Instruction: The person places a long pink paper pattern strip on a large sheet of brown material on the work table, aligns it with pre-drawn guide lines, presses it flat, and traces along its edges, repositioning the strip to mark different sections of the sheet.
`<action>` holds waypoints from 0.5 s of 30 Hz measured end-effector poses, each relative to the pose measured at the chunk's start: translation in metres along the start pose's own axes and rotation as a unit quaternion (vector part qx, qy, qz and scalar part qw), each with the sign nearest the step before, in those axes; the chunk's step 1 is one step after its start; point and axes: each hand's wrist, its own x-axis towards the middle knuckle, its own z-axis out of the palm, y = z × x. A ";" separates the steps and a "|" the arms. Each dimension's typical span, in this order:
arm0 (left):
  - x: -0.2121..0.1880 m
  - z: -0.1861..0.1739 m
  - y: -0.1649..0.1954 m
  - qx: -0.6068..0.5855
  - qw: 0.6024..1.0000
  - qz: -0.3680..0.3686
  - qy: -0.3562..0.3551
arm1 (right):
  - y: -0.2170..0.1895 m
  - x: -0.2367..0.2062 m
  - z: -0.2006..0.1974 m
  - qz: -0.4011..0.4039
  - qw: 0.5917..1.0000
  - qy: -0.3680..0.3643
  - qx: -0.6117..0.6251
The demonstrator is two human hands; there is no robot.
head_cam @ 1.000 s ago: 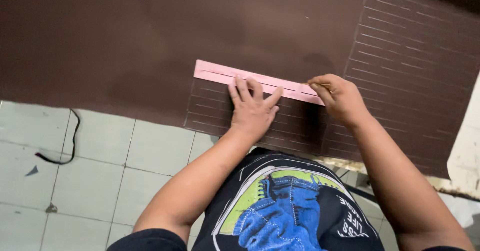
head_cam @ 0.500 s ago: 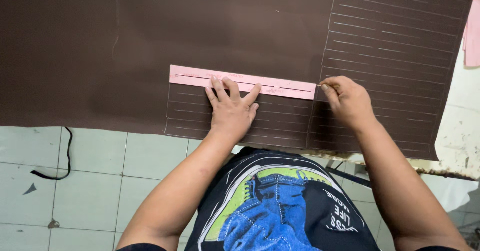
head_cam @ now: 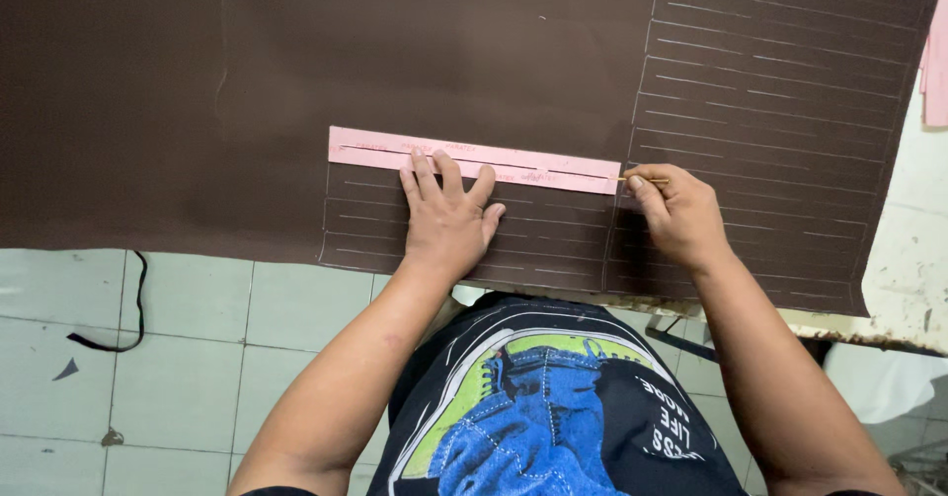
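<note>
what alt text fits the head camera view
Seen from above, a left hand presses a pink strip template flat on dark brown fabric, while the right hand holds a thin marking tool at the strip's right end.

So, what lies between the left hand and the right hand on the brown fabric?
In the head view, between the left hand and right hand lie the pink template strip's right part and brown fabric marked with chalk lines.

A tailoring or leather-goods workshop — chalk-lined brown sheet (head_cam: 494,52), pink pattern strip (head_cam: 474,159), worn worktable (head_cam: 904,289), tiled floor (head_cam: 178,338).
</note>
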 end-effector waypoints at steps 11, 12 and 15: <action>-0.015 0.003 0.002 -0.034 0.998 0.022 0.056 | -0.038 0.017 0.050 -0.208 0.977 -0.018 -0.039; -0.016 0.003 0.002 -0.035 0.997 0.020 0.059 | -0.041 0.018 0.050 -0.198 0.979 0.000 -0.055; -0.018 0.003 0.004 -0.037 0.997 0.016 0.068 | -0.043 0.019 0.048 -0.156 0.987 0.026 -0.042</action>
